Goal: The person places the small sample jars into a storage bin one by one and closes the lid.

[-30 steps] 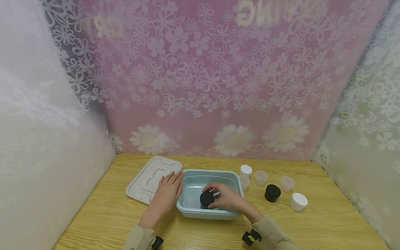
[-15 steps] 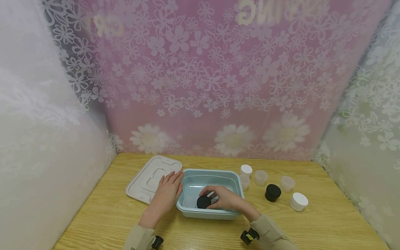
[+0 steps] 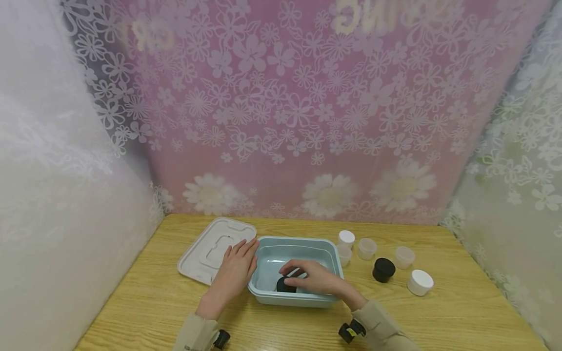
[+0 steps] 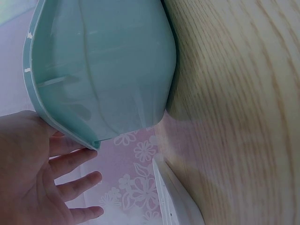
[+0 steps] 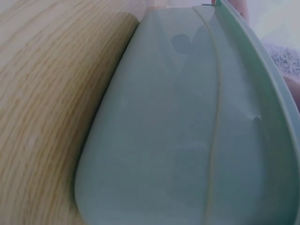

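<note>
One desk (image 3: 456,307), one tub (image 3: 298,299), one lid (image 3: 196,262), two hands: left hand (image 3: 236,267), right hand (image 3: 315,278).
Between the tub and the desk's right edge stand six jars: three clear jars (image 3: 344,255) (image 3: 367,249) (image 3: 404,257), two white jars (image 3: 346,238) (image 3: 420,282) and one black jar (image 3: 384,270). Inside the tub, by its near rim, one second black jar (image 3: 283,286) shows, making seven jars plain to count; a pale shape (image 3: 267,282) beside it is too faint to number. The arms bring two sleeves (image 3: 195,334) (image 3: 379,327) and two wrist cameras (image 3: 221,340) (image 3: 351,332). Beyond the desk's far edge are three large daisies (image 3: 210,195) (image 3: 329,196) (image 3: 404,187).
</note>
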The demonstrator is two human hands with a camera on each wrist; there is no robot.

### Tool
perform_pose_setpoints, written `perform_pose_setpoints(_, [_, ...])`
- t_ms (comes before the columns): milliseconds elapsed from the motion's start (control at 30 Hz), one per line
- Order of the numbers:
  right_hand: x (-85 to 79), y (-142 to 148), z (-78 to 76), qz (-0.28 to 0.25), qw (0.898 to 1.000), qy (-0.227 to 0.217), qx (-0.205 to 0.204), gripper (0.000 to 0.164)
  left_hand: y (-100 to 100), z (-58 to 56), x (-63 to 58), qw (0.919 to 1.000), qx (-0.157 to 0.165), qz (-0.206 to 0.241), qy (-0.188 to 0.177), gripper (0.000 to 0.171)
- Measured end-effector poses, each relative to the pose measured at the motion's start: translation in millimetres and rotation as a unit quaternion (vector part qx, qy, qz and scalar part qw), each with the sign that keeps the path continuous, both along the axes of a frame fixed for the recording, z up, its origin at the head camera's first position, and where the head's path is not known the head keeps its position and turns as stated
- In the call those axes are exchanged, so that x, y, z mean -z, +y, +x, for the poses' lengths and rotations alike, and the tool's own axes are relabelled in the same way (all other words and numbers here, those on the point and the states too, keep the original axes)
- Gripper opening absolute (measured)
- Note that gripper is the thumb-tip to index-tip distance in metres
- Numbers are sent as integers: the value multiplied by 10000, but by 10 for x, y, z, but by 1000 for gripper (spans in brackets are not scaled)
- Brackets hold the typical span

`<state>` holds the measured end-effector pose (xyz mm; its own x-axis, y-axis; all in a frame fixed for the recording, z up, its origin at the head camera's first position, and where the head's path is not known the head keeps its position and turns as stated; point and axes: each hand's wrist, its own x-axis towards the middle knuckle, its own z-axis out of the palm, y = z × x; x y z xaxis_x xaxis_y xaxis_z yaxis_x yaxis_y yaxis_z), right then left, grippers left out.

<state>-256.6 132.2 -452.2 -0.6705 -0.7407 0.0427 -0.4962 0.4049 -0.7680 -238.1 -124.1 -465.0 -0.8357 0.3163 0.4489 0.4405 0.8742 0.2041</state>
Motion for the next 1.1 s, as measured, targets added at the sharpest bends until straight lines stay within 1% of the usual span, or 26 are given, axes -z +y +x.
perform_pose_setpoints(133, [-32,40,-8,-363,9986,231,296,30,-7,1,0,10000,31,24,-18,40])
perform_pose_setpoints(267, [-49,100,-3,-859,9931,277,755,30,-11,6,-5,10000,64,61,-18,40])
perform_pose_setpoints(400, [-42,181,22,-1437,9818,367,1184,34,-10,6,-7,10000,55,77,-30,40])
perform_pose_setpoints(467, [-42,228,41,-1732,9754,436,1293,35,-6,9,-8,9999,45,95,-51,40])
perform_pose_setpoints(600, [-48,322,85,-2120,9650,639,1402,38,-2,10,-11,9999,33,100,-41,40])
perform_pose_setpoints(767, [-51,462,135,-2355,9563,921,1468,40,0,10,-15,9999,30,105,-65,40])
perform_pose_setpoints(867, [-61,581,184,-2366,9547,852,1589,40,3,8,-14,9999,33,108,-87,41])
perform_pose_setpoints(1000, [-84,779,246,-2204,9531,777,1921,42,2,2,-5,9999,35,96,-103,41])
perform_pose_setpoints(1100, [-84,944,261,-2116,9477,1003,2167,40,-2,-4,1,9999,16,61,-107,41])
